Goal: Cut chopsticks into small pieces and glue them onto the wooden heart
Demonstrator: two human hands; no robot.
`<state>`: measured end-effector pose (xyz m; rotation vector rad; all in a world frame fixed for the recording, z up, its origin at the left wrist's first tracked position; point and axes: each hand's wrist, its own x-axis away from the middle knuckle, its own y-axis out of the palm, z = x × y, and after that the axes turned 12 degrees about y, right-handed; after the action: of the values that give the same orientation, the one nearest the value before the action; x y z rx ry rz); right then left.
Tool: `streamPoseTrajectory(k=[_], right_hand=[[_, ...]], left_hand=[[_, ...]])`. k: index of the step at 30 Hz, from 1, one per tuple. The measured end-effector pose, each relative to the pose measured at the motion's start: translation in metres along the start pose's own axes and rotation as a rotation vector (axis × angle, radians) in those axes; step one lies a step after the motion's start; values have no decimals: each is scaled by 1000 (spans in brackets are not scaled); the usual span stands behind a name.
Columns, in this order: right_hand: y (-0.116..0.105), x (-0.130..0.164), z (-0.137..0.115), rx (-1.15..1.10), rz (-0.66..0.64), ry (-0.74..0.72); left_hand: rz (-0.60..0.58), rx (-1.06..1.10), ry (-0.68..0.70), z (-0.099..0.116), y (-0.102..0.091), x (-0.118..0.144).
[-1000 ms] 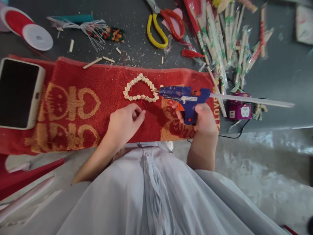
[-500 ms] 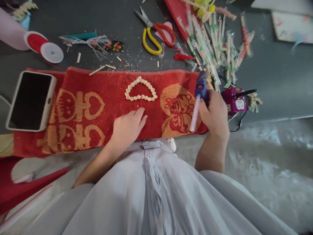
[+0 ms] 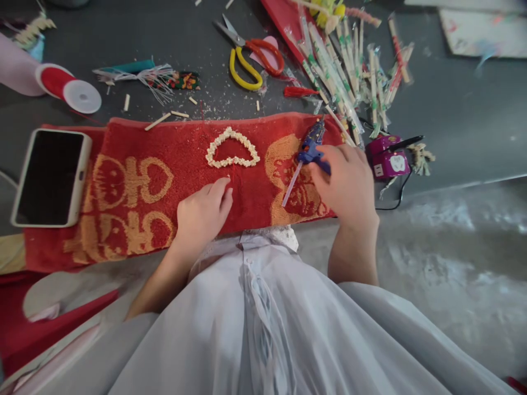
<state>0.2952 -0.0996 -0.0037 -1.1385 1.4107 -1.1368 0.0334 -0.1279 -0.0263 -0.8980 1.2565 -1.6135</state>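
Presently, from the head view, we have our left hand (image 3: 202,214) at the near side of the cream, knobbly half-moon loop (image 3: 233,162) on the red, orange-patterned towel (image 3: 190,159); whether it pinches anything we cannot tell. Further right, our right hand (image 3: 349,184) touches the blue plastic glue gun (image 3: 309,149), its grip unclear to us.

This looks like a craft workplace; if it belongs to a home, I cannot tell. A blue glue gun (image 3: 309,151) is near the front edge of the dark surface (image 3: 461,120); scissors (image 3: 242,43), wrapped sticks (image 3: 331,70) and a thread spool (image 3: 82,96) lie farther back. The floor (image 3: 436,247) looks like bare concrete.
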Motion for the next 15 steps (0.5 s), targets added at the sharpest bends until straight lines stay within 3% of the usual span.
streamPoseTrajectory(k=[5, 8, 15], right_hand=[[9, 10, -47, -125, -91, -250], [18, 12, -67, -143, -125, -313], [30, 17, -80, -153, -177, -381]], left_hand=[[20, -45, -42, -9, -1, -9], [28, -36, -40, -12, 3, -13], [68, 24, -54, -17, 10, -14]])
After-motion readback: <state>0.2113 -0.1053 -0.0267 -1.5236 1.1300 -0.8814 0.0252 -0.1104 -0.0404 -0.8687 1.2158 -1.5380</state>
